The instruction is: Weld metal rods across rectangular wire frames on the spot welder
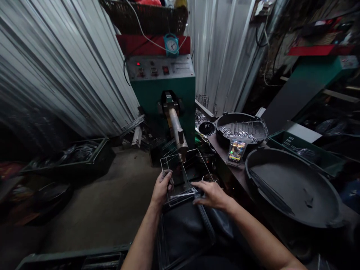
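Note:
My left hand [163, 186] is closed on the left side of a thin wire frame [169, 165], thumb on top. The frame is held tilted beneath the tip of a metal machine arm [177, 129]; I cannot tell whether they touch. My right hand [210, 194] is at the frame's near right side, with index finger and thumb apart. Its fingertips are beside the top end of a stack of wire frames [206, 221], which lies across my dark-covered lap. Whether those fingertips touch the wires is unclear.
Ahead stands a green machine [180, 84] with a lit control panel and a blue clock [171, 45]. On the right are a round pan of small metal pieces [239, 114], a large shallow pan [317, 180] and a phone [236, 150]. A green crate [105, 148] sits left.

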Available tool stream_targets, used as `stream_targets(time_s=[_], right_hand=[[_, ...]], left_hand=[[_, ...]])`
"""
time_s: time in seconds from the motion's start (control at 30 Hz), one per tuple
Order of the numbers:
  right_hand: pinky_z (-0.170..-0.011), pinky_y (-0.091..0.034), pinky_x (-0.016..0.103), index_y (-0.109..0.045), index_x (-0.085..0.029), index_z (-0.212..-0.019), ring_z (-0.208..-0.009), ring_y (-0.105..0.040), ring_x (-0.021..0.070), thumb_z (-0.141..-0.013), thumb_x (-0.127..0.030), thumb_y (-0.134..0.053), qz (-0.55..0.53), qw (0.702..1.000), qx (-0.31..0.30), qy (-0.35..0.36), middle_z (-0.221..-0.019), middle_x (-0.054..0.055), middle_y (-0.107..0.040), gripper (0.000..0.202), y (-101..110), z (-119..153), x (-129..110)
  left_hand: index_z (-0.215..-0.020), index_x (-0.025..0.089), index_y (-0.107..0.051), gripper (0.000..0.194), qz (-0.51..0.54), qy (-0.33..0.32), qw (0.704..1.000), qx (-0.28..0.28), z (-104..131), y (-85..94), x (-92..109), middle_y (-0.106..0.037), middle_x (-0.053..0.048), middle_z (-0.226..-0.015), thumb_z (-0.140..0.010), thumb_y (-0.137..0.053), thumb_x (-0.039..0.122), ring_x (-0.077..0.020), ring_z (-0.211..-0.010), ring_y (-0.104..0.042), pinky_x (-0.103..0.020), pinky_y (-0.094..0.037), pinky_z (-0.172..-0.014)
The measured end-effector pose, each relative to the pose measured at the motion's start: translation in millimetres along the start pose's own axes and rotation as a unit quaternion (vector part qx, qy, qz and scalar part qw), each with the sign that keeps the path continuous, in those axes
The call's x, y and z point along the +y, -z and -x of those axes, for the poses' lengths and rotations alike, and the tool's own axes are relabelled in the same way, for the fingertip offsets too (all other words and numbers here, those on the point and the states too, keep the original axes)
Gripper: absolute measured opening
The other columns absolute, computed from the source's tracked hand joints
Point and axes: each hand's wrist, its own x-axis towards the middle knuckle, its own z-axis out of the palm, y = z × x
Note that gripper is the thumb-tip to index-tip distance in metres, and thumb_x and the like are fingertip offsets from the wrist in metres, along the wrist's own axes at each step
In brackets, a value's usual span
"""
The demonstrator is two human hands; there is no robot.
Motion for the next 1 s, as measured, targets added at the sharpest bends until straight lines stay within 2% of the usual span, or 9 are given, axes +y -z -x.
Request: stream_targets(time_s=[0.07, 0.13, 0.27, 0.43, 0.63, 0.73, 0.83, 0.93, 1.0], right_hand=[[-0.069, -0.040, 0.025, -0.057, -0.022, -0.099, -0.079, -0.055, 0.0164, -0.072, -0.033, -0.058, -0.029, 0.998, 0.055, -0.006, -0.087, 0.003, -0.060, 0.029, 8, -13, 16], [-0.065, -0.039, 0.024, -0.059, -0.020, -0.083, -0.070, -0.054, 0.0143, -0.075, -0.028, -0.055, -0.051, 0.992, 0.116, -0.015, -0.076, 0.002, -0.058, 0.013, 13, -29, 34], [-0.063, -0.038, 0.023, -0.056, -0.019, -0.076, -0.066, -0.051, 0.0132, -0.075, -0.030, -0.056, -0.072, 0.979, 0.191, 0.002, -0.071, 0.001, -0.055, 0.011, 18, -64, 59], [-0.061, -0.037, 0.022, -0.054, -0.018, -0.074, -0.064, -0.050, 0.0123, -0.075, -0.033, -0.055, -0.054, 0.976, 0.207, 0.030, -0.069, 0.000, -0.055, 0.014, 19, -94, 72], [-0.057, -0.036, 0.021, -0.056, -0.019, -0.071, -0.061, -0.051, 0.0116, -0.073, -0.033, -0.058, -0.006, 0.983, 0.179, 0.034, -0.067, 0.000, -0.058, 0.015, 24, -106, 78], [-0.061, -0.038, 0.022, -0.058, -0.019, -0.073, -0.069, -0.054, 0.0135, -0.070, -0.029, -0.061, 0.008, 0.980, 0.199, 0.026, -0.078, 0.002, -0.059, 0.011, 28, -101, 71], [-0.069, -0.040, 0.025, -0.057, -0.020, -0.082, -0.080, -0.054, 0.0154, -0.070, -0.031, -0.061, -0.054, 0.955, 0.292, -0.026, -0.094, 0.005, -0.057, 0.017, 18, -75, 66], [-0.067, -0.041, 0.026, -0.054, -0.018, -0.087, -0.073, -0.053, 0.0156, -0.065, -0.038, -0.062, -0.156, 0.892, 0.389, -0.172, -0.078, 0.002, -0.057, 0.030, -17, -33, 73], [-0.062, -0.041, 0.025, -0.053, -0.017, -0.085, -0.067, -0.051, 0.0143, -0.060, -0.040, -0.065, -0.232, 0.842, 0.414, -0.259, -0.070, -0.001, -0.054, 0.036, -49, -6, 82]], left_hand=[[-0.082, 0.017, -0.048, 0.030, 0.017, -0.015, 1.000, 0.005, -22, 2.1, 8, -0.046, 0.009, -0.043, -0.064, -0.060, 0.038, -0.0016, -0.028, -0.030, -0.014, -0.023, -0.032], [-0.081, 0.017, -0.048, 0.029, 0.035, -0.021, 0.999, 0.004, -44, 3.5, 15, -0.046, 0.009, -0.044, -0.063, -0.061, 0.036, -0.0013, -0.028, -0.029, -0.014, -0.022, -0.031], [-0.079, 0.018, -0.046, 0.030, 0.055, -0.023, 0.998, 0.012, -80, 4.2, 27, -0.044, 0.010, -0.043, -0.061, -0.063, 0.034, -0.0010, -0.028, -0.028, -0.013, -0.019, -0.030], [-0.077, 0.017, -0.044, 0.030, 0.065, -0.013, 0.997, 0.037, -107, 7.0, 31, -0.041, 0.011, -0.040, -0.059, -0.063, 0.033, -0.0008, -0.028, -0.025, -0.012, -0.018, -0.030], [-0.074, 0.016, -0.045, 0.027, 0.057, 0.004, 0.997, 0.053, -117, 10.6, 26, -0.042, 0.010, -0.041, -0.060, -0.063, 0.030, -0.0005, -0.027, -0.025, -0.012, -0.018, -0.030], [-0.074, 0.016, -0.045, 0.025, 0.048, 0.007, 0.997, 0.059, -114, 10.8, 28, -0.043, 0.010, -0.042, -0.060, -0.062, 0.029, -0.0003, -0.027, -0.025, -0.012, -0.019, -0.030], [-0.074, 0.017, -0.044, 0.024, 0.043, 0.009, 0.997, 0.065, -107, 10.6, 31, -0.043, 0.010, -0.042, -0.061, -0.061, 0.029, 0.0000, -0.027, -0.025, -0.011, -0.020, -0.030], [-0.073, 0.017, -0.043, 0.024, 0.041, 0.010, 0.997, 0.065, -90, 11.3, 26, -0.039, 0.012, -0.040, -0.061, -0.061, 0.029, 0.0002, -0.026, -0.024, -0.011, -0.019, -0.029], [-0.073, 0.017, -0.045, 0.026, 0.035, 0.019, 0.998, 0.058, -72, 13.1, 19, -0.039, 0.012, -0.039, -0.060, -0.063, 0.029, 0.0003, -0.026, -0.023, -0.011, -0.019, -0.029]])
